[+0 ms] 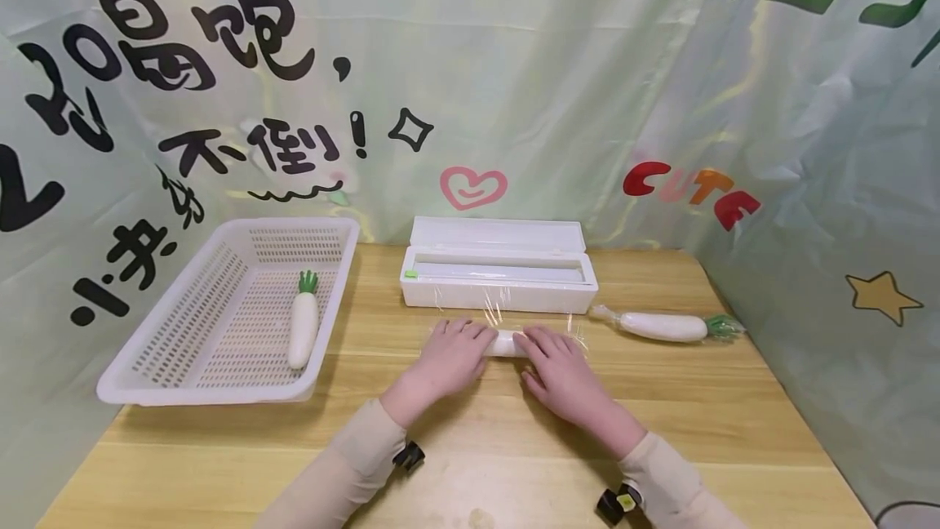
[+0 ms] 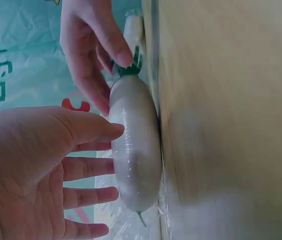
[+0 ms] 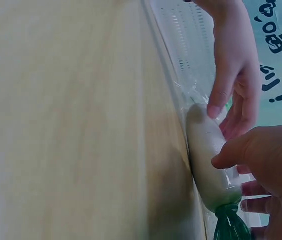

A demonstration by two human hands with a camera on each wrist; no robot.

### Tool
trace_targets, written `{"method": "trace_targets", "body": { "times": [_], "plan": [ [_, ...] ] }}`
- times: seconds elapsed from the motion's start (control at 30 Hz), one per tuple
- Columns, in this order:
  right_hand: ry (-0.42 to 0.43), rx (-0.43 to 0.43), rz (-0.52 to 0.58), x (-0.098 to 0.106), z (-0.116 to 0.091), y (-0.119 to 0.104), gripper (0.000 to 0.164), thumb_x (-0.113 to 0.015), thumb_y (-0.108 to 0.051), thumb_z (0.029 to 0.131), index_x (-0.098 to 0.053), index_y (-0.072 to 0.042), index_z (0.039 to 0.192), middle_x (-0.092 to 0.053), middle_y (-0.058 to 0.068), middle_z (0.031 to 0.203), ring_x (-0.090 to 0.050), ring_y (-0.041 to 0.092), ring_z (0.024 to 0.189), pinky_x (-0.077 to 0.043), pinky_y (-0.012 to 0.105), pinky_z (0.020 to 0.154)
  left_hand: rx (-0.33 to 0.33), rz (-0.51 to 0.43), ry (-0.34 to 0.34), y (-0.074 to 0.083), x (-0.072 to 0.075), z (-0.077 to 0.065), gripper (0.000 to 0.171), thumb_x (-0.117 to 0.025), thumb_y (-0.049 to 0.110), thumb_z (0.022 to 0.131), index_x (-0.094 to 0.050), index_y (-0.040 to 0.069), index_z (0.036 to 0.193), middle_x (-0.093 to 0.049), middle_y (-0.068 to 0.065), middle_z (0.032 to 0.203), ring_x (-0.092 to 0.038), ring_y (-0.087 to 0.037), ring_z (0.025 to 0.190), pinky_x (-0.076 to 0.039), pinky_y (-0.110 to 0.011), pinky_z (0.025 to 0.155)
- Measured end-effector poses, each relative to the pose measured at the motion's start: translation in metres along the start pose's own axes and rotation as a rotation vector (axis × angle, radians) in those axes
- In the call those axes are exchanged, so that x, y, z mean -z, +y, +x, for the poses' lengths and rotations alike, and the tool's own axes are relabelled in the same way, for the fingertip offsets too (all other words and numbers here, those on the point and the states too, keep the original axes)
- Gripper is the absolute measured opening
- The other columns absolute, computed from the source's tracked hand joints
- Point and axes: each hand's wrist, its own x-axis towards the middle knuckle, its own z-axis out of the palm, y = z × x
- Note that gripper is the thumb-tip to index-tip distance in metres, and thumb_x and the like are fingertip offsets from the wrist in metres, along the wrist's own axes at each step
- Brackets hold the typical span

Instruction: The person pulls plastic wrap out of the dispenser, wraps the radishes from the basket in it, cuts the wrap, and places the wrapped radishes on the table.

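Between both hands, a white radish [image 1: 506, 344] with a green leafy top lies sideways on the table, glossy clear film clinging to it. My left hand [image 1: 451, 356] holds its thin root end, thumb on the near side and fingers toward the far side. At the leafy end, my right hand [image 1: 564, 375] holds it likewise, its thumb [image 3: 226, 156] against the body. Stretched cling film [image 1: 496, 305] runs from the radish to a white film dispenser box [image 1: 499, 296] with its lid raised. Part of the radish is hidden under the hands.
A white perforated basket [image 1: 108, 388] stands at the left with another white radish [image 1: 303, 331] inside. To the right lies a film-wrapped radish [image 1: 664, 327]. A printed cloth [image 1: 543, 104] hangs behind the wooden table [image 1: 470, 447].
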Motion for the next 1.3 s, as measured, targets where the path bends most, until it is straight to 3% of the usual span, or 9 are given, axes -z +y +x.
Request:
{"method": "trace_targets", "body": {
  "times": [0.27, 0.5, 0.83, 1.1, 1.3],
  "plan": [
    [-0.033, -0.052, -0.028, -0.006, 0.009, 0.006, 0.069, -0.074, -0.022, 0.083, -0.045, -0.003, 0.143, -0.052, 0.019, 0.14, -0.047, 0.038, 0.132, -0.038, 0.061, 0.106, 0.031, 0.008, -0.026, 0.004, 0.004, 0.003, 0.054, -0.058, 0.032, 0.095, -0.045, 0.016, 0.145, -0.047, -0.005, 0.149, -0.04, -0.031, 0.14, -0.033, -0.059, 0.112],
    [-0.051, -0.048, -0.056, -0.006, 0.018, 0.009, 0.071, -0.074, -0.025, 0.083, -0.043, -0.002, 0.144, -0.049, 0.02, 0.143, -0.043, 0.041, 0.135, -0.037, 0.06, 0.107, 0.037, 0.011, -0.07, 0.008, 0.003, 0.004, 0.051, -0.056, 0.034, 0.097, -0.048, 0.013, 0.142, -0.044, -0.007, 0.151, -0.04, -0.03, 0.14, -0.029, -0.059, 0.114],
    [-0.009, 0.044, -0.068, -0.001, 0.018, 0.002, 0.064, -0.072, -0.025, 0.085, -0.049, -0.002, 0.139, -0.049, 0.021, 0.144, -0.042, 0.041, 0.137, -0.034, 0.059, 0.111, 0.084, 0.003, -0.051, 0.0, -0.004, 0.017, 0.05, -0.058, 0.032, 0.095, -0.048, 0.014, 0.14, -0.047, -0.006, 0.149, -0.044, -0.029, 0.136, -0.033, -0.059, 0.111],
    [-0.09, -0.022, -0.053, -0.003, 0.024, 0.004, 0.063, -0.072, -0.026, 0.085, -0.05, 0.001, 0.138, -0.043, 0.021, 0.149, -0.04, 0.041, 0.138, -0.034, 0.061, 0.11, 0.124, -0.044, -0.088, -0.006, -0.007, 0.029, 0.055, -0.054, 0.033, 0.097, -0.04, 0.017, 0.148, -0.04, -0.004, 0.155, -0.037, -0.028, 0.142, -0.029, -0.059, 0.113],
    [-0.101, -0.029, -0.068, -0.005, 0.029, 0.007, 0.062, -0.071, -0.027, 0.086, -0.05, 0.0, 0.138, -0.044, 0.02, 0.148, -0.042, 0.04, 0.136, -0.036, 0.06, 0.109, 0.129, -0.051, -0.079, -0.009, -0.009, 0.033, 0.055, -0.055, 0.034, 0.097, -0.04, 0.017, 0.148, -0.04, -0.004, 0.154, -0.037, -0.028, 0.141, -0.03, -0.059, 0.113]
  ]
}}
